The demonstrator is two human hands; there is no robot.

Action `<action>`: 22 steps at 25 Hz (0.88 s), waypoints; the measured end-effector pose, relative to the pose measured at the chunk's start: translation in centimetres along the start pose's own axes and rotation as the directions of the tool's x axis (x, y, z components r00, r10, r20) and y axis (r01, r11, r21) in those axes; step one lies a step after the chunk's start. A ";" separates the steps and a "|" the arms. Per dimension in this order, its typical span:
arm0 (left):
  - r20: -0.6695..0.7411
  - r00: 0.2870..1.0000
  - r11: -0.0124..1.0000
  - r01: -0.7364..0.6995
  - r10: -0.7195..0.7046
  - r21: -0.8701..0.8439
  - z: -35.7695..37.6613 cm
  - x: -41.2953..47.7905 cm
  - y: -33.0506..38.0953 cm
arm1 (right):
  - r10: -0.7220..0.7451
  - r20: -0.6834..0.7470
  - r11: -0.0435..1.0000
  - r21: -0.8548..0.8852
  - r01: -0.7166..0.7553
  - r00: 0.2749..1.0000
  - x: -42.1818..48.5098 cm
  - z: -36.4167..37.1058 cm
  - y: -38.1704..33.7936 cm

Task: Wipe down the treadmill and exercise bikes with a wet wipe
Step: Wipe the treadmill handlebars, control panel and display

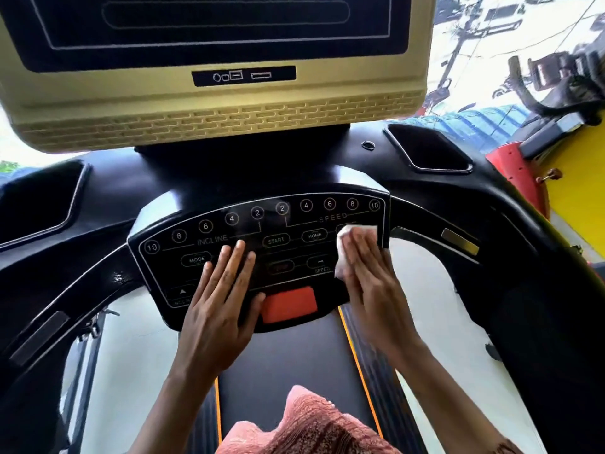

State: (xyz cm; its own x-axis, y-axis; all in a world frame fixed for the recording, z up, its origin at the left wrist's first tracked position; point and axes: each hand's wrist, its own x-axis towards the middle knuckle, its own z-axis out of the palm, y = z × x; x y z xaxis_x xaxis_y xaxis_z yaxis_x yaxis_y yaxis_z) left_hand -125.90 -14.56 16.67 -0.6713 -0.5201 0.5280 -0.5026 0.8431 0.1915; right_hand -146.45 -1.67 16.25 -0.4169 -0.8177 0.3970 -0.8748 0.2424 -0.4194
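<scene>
The treadmill (491, 198) fills the view, its belt (288, 365) running 12 to 6 o'clock. Its gold-framed screen (209, 103) sits at 12 o'clock. A bike (556, 86) shows at 2 o'clock, blurred. The black panel (229, 224) lies at centre. The left hand (219, 309) rests flat on the panel's 7 o'clock part, fingers straight and spread, pointing to 1 o'clock. The right hand (370, 280) presses straight fingers, pointing to 11 o'clock, onto the wipe (343, 244). A red button (289, 304) sits between the hands. The white wipe lies flat at the panel's 3 o'clock edge, long axis roughly 1 to 7 o'clock.
</scene>
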 end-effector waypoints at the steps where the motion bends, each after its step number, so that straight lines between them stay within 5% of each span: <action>1: -0.002 1.000 1.000 -0.003 0.003 -0.003 0.0 -0.3 0.1 | 0.073 -0.046 0.997 0.037 -0.072 0.996 1.5 0.2 -0.2; 3: 0.001 1.000 1.000 -0.006 0.006 -0.008 -0.1 -0.7 0.2 | 0.146 -0.052 0.983 0.122 -0.139 0.988 4.4 1.0 -2.5; 9: 0.023 0.999 0.999 -0.022 0.023 -0.025 -0.2 -1.3 0.2 | -0.223 0.184 0.972 0.117 0.204 0.957 -1.5 1.1 -5.6; 14: 0.026 0.999 1.000 -0.025 0.025 -0.019 -0.1 -1.7 0.2 | 0.085 0.008 0.995 0.044 -0.086 0.996 -3.7 -0.4 -1.2; 19: 0.022 0.999 0.999 -0.037 0.037 -0.015 -0.1 -1.7 0.3 | -0.079 0.084 0.994 0.085 0.072 0.993 -4.9 0.8 -4.4; 22: 0.021 0.999 0.999 -0.037 0.037 -0.010 -0.1 -1.8 0.3 | 0.091 -0.007 0.996 0.020 -0.091 0.996 -4.0 -0.3 -0.1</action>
State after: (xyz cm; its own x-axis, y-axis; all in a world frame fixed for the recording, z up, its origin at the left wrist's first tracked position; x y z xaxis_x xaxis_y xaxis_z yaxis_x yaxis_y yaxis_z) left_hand -124.81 -13.39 15.85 -0.7012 -0.4911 0.5169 -0.4715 0.8632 0.1804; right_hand -144.75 1.71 14.98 -0.4966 -0.7887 0.3624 -0.8281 0.3054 -0.4701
